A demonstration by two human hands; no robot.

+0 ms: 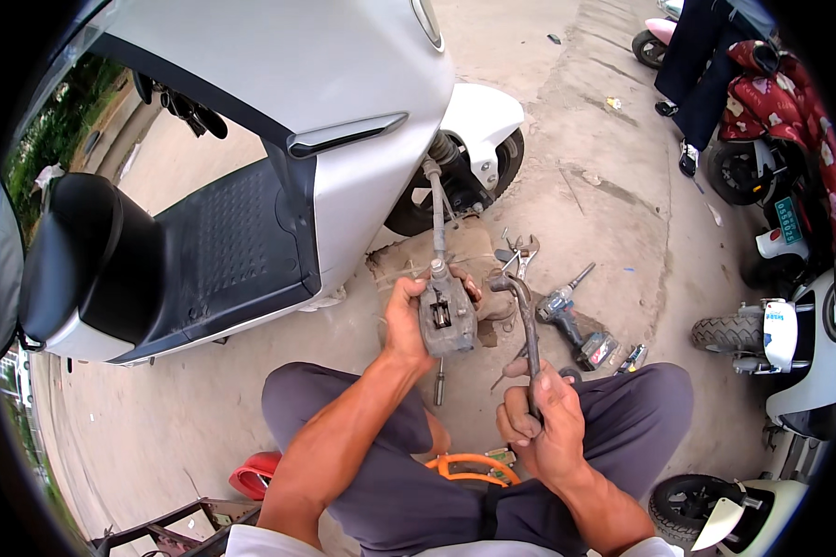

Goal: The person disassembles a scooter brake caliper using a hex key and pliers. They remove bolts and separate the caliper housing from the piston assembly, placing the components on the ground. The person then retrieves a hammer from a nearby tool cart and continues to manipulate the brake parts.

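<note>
My left hand (pixel 405 320) is closed around a dirty grey brake caliper (pixel 462 332), held up between my knees and the scooter's front wheel. A grey sleeved line (pixel 438 209) runs from the caliper's top toward the fork of the silver scooter (pixel 362 209). In my right hand (pixel 550 422) is a dark bent metal bar (pixel 530 325), gripped by its lower end. Its hooked upper end points left, close to the caliper but apart from it. My left fingertips are partly hidden behind the caliper.
A cordless power tool (pixel 567 320) and an adjustable wrench (pixel 525 252) lie on the ground beyond my right hand. An orange ring-shaped thing (pixel 474 458) sits between my legs. Parked scooters (pixel 790 334) line the right, where a person (pixel 706 74) stands. A red object (pixel 254 475) lies at lower left.
</note>
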